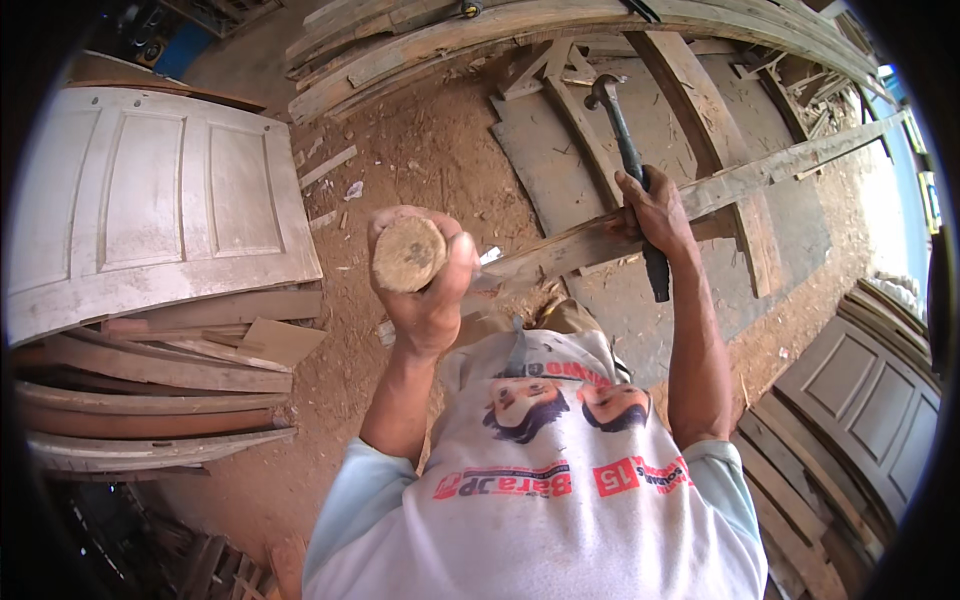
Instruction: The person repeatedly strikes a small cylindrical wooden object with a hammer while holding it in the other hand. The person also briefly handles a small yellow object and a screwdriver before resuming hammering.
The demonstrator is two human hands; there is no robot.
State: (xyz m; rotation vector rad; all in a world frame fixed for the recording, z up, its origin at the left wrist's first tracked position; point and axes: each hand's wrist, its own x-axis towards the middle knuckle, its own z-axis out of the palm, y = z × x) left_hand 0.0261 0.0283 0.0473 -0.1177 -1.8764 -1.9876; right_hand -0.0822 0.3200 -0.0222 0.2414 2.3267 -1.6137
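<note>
My left hand [430,312] is raised in front of my chest, its fingers wrapped round a thick wooden handle [409,254]. The round end of the handle faces up, and the rest of the tool is mostly hidden below the hand. Over to the right, my right hand [660,214] grips a claw hammer [624,130] by its dark handle, with the metal head pointing away from me. Beneath both hands a long wooden plank [780,174] runs from near my lap toward the far right.
White panelled doors [190,185] and curved boards [160,400] are stacked at left. Long timbers [450,50] lie across the back. A wide beam [700,110] crosses under the plank. Another panelled door [865,375] leans at right. Wood scraps litter the dirt floor [400,150].
</note>
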